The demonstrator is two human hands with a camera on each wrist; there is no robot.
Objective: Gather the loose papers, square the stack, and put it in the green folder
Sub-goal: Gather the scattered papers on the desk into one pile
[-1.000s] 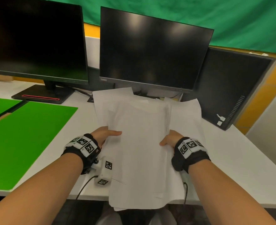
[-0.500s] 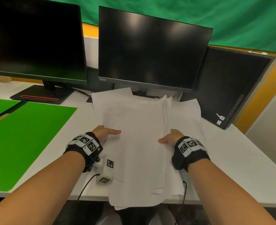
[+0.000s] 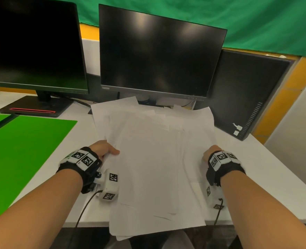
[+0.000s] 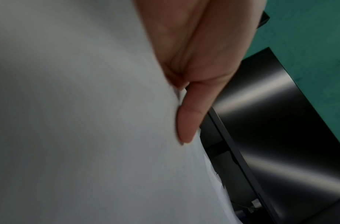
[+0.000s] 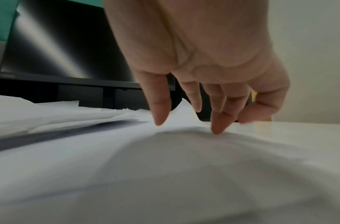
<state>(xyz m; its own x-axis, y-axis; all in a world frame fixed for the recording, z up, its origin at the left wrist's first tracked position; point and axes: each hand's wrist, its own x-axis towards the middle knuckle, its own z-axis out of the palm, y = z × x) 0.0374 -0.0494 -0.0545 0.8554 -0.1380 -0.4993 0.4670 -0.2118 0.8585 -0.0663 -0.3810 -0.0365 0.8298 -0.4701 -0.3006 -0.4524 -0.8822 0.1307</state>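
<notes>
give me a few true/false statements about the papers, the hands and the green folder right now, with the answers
1. The papers are squared into a neat stack. False: their edges are fanned and uneven, and the near end overhangs the desk edge.
2. The left hand holds the left side of the papers, thumb on top. True.
3. The papers lie inside the green folder. False: the folder lies apart, to the left of the papers, with nothing on it.
4. The right hand has its fingertips down at the right edge of the papers. True.
5. Both monitors behind the papers show bright pictures. False: the left monitor and the middle monitor are dark.
</notes>
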